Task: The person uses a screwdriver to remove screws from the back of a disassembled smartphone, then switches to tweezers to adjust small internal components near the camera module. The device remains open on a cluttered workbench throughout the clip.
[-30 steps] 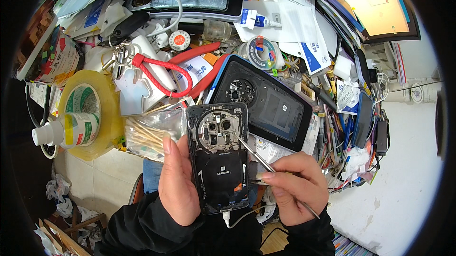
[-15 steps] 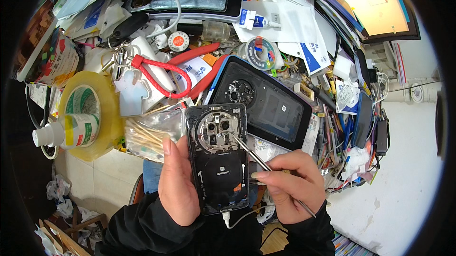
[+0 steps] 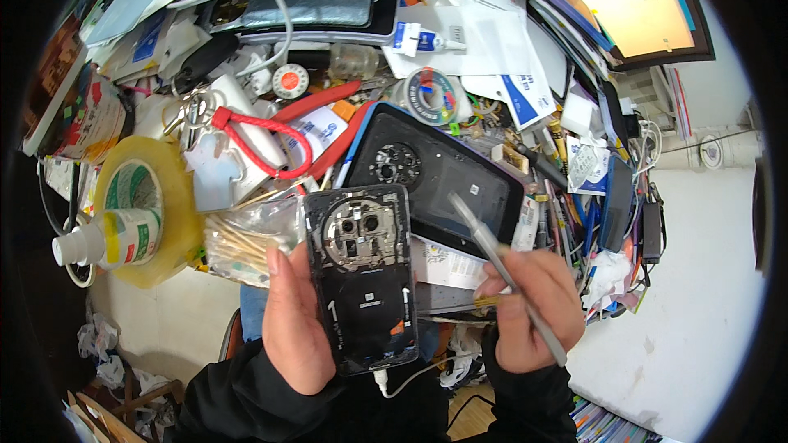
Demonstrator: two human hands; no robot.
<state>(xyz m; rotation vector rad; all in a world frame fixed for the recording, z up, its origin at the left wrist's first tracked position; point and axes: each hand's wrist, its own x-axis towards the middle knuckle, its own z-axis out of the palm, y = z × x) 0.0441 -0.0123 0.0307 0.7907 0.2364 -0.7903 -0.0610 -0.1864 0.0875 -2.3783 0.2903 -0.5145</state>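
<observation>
My left hand grips the left edge of a phone whose back is off, showing its camera module and black inner cover. A white charging cable is plugged into its lower end. To the right, my right hand pinches metal tweezers, slightly blurred. Their tips point up and left, in front of a dark phone back panel with a round camera opening, lying behind the opened phone. Whether the tips touch that panel I cannot tell.
Clutter crowds the bench: a tape roll, a white-capped bottle, a bag of cotton swabs, keys with a red strap and a solder wire spool. Pens and tools are packed at the right, beside a white wall.
The tweezers have left the phone's camera area and swung right and up with my right hand. The phone in my left hand sits slightly further left in view.
</observation>
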